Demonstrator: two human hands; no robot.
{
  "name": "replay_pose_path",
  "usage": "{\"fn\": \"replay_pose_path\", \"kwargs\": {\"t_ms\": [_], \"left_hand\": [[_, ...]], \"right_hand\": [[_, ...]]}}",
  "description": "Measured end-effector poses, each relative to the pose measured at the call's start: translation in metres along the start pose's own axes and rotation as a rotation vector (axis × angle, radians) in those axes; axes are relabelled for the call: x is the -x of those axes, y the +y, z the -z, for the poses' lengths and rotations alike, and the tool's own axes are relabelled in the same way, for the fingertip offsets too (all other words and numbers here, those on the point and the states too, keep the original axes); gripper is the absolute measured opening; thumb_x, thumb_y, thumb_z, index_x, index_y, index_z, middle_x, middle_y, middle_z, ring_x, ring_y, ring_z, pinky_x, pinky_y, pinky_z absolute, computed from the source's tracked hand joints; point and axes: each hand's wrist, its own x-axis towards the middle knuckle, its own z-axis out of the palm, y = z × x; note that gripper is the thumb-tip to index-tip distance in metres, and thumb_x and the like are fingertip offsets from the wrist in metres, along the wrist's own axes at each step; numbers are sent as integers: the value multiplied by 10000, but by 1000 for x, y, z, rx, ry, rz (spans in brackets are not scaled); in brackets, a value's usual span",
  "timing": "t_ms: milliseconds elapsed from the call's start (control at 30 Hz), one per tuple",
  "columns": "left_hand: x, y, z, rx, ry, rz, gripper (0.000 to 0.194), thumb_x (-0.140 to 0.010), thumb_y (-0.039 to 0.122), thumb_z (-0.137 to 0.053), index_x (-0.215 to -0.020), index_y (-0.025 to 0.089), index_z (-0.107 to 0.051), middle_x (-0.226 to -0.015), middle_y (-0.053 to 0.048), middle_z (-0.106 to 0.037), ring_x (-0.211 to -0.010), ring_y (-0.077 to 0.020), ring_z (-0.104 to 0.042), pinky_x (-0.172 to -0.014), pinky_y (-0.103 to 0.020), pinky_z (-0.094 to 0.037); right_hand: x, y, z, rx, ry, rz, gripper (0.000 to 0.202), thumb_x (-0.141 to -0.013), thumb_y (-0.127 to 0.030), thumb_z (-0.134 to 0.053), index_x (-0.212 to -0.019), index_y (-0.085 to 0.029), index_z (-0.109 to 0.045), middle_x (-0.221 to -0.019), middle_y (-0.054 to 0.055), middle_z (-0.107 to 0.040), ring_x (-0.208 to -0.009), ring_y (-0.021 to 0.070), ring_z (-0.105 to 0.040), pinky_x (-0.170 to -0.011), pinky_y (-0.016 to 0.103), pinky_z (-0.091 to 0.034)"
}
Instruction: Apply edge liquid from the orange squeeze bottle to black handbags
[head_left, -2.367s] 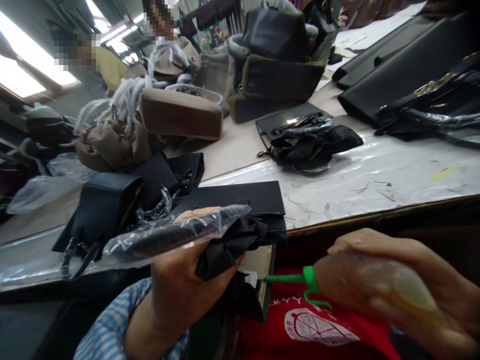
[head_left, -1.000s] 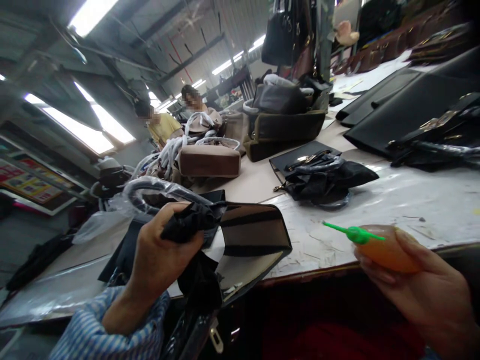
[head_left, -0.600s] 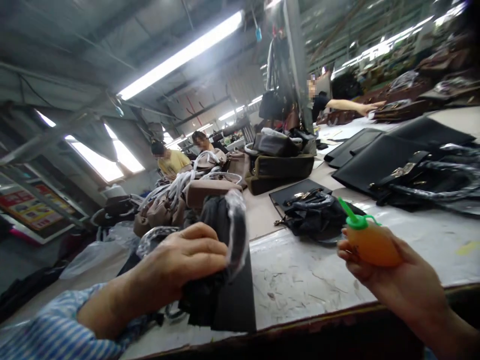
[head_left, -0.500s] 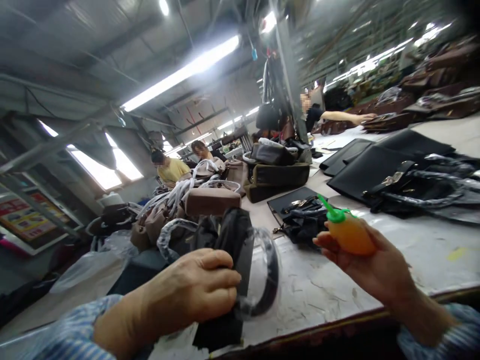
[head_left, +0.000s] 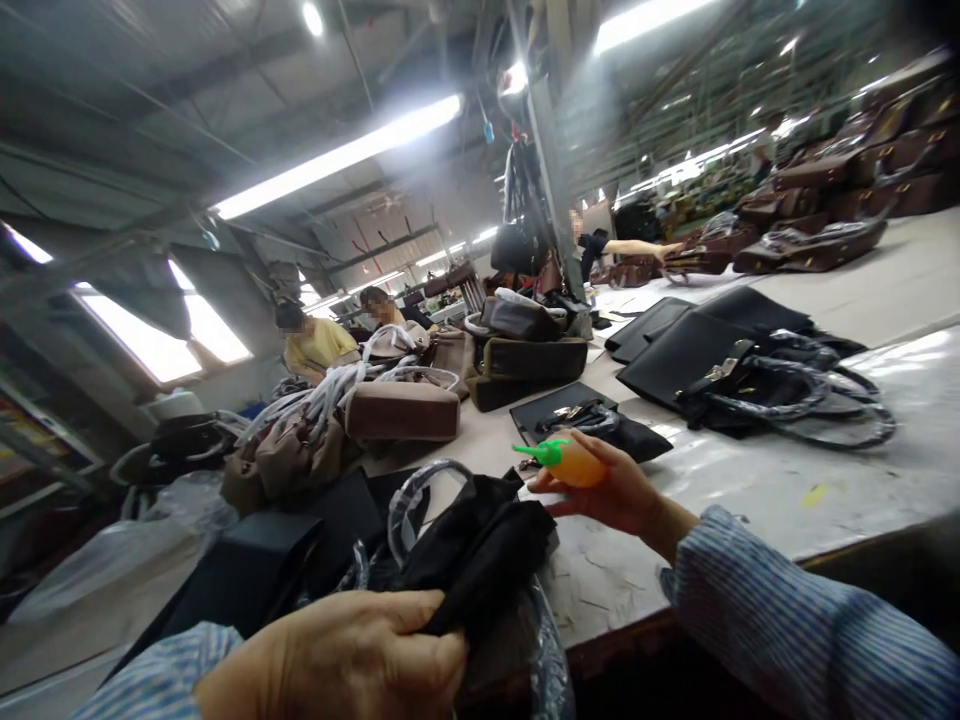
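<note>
Black bag (head_left: 487, 535), between hands (head_left: 367, 650) (head_left: 611, 485), left gripping

Your sleeves (head_left: 780, 610) were finely checked in blue and white, and your bottle (head_left: 583, 463) was orange with a bright green nozzle (head_left: 551, 453). The bag (head_left: 487, 550) you gripped was plain black, as were the bags to your right (head_left: 667, 350), which bore pale gold fittings (head_left: 724, 366). Ahead of you, taupe-brown bags (head_left: 403, 410) had white handles (head_left: 334, 385), and a co-worker's shirt (head_left: 322, 343) was yellow. Your tabletop (head_left: 750, 500) was whitish, with a yellow mark (head_left: 814, 495)
</note>
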Motion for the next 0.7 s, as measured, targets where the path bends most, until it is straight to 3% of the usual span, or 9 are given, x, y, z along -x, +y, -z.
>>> {"fn": "replay_pose_path", "kwargs": {"t_ms": [167, 333, 433, 533, 600, 700], "left_hand": [[-1, -4, -10, 30, -34, -63, 221, -799, 66, -727, -735, 267, -662, -966, 6, -764, -967, -172, -639, -996, -294, -602], [-9, -7, -23, 53, -50, -126, 223, -842, 75, -743, -771, 280, -693, -1082, 36, -766, -827, -122, -647, -988, -243, -623], [-16, -7, -20, -8, -47, -170, 223, -870, 98, -715, -799, 309, -718, -1155, 54, -777, -1015, -138, -672, -993, -254, -636], [-18, -2, -17, -121, 24, -188, 285, -939, 86, -584, -923, 307, -764, -1314, 64, -747, -1278, -127, -578, -1045, -276, -615], [-16, 2, -19, -126, 104, -84, 283, -996, 130, -542, -1055, 292, -767, -1337, 65, -745, -1328, -110, -545, -1141, -283, -551], [-6, 4, -18, -84, 156, 206, 197, -1006, 215, -625, -1137, 306, -741, -1211, 52, -795, -1257, -138, -625, -1259, -340, -427]], "right_hand": [[1, 21, -4, -3, -83, -68, 506, -968, -619, -622, -1073, -135, -723, -1041, 158, -806, -912, 276, -781, -823, 393, -587], [-16, 31, -25, 7, -197, -125, 570, -894, -649, -676, -1124, -128, -682, -1098, 197, -798, -990, 354, -782, -793, 418, -582], [-25, 38, -38, 1, -234, -118, 591, -884, -659, -685, -1129, -122, -703, -1023, 173, -808, -893, 313, -783, -731, 372, -582], [-28, 45, -49, -3, -228, -63, 570, -802, -630, -801, -1037, -113, -756, -899, 135, -808, -772, 264, -763, -699, 325, -574], [-27, 48, -56, -8, -204, -16, 547, -737, -576, -880, -987, -101, -777, -843, 119, -796, -741, 252, -750, -694, 314, -574], [-24, 46, -65, -31, -136, 50, 533, -743, -532, -895, -1029, -95, -791, -844, 93, -793, -724, 217, -733, -691, 290, -573]]}}
